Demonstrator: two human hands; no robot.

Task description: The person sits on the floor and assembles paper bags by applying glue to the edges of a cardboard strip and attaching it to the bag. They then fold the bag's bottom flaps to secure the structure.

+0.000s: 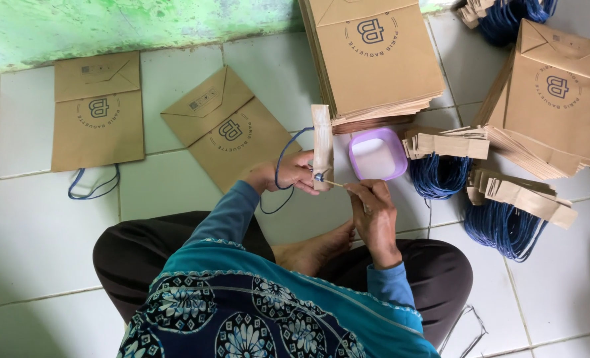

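Head view: white tiled floor (36, 238), green wall (109, 26); left hand (288, 174) grips paper strip (322, 142), right hand (374, 212) stick (334, 183).

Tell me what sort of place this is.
Likely a home workshop for assembling paper bags: stacks of flat brown paper bags on a white tiled floor, and bundles of blue cord handles on paper strips.
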